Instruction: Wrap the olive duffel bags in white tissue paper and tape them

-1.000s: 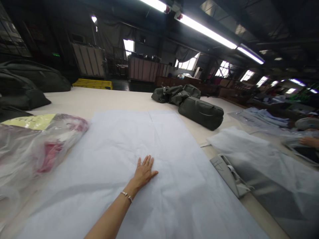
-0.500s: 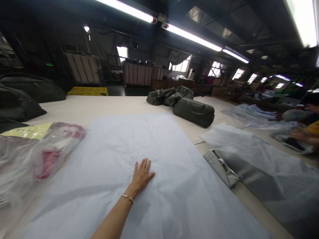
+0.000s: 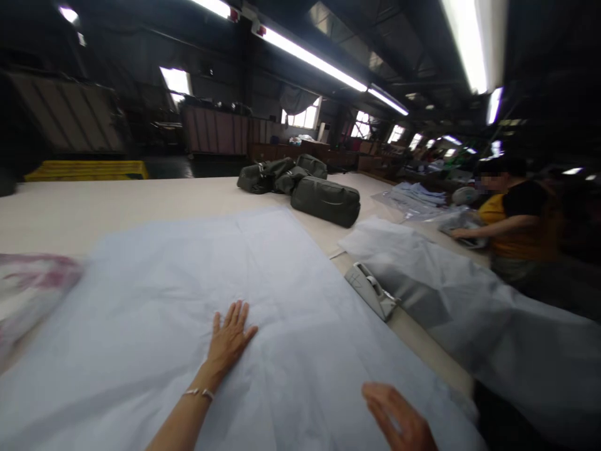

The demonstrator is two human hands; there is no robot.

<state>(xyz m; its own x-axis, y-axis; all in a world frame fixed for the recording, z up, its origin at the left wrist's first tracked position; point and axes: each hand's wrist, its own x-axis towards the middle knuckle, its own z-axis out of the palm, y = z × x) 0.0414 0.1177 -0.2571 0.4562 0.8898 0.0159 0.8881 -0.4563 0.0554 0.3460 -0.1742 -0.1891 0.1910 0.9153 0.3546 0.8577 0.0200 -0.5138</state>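
A large pale blue-white sheet (image 3: 300, 351) with creases covers the near part of the table. My left hand (image 3: 230, 341), a bracelet on its wrist, lies flat on the sheet with its fingers spread. At the lower right my right hand (image 3: 398, 414) is over the sheet, blurred, with its fingers bent and a gap between thumb and fingers; nothing shows in it. A grey tape dispenser (image 3: 369, 289) with writing on its side rests by the sheet's right edge.
Dark green bags (image 3: 325, 200) sit at the table's far side. Translucent plastic (image 3: 436, 269) drapes over the right edge. A clear bag with pink contents (image 3: 37, 282) lies at left. A person in yellow and black (image 3: 521, 219) is at the right, hands on a packet.
The view has turned to the right, so things appear shifted left. My right hand has come into view at the lower right. My left hand remains flat on the sheet.
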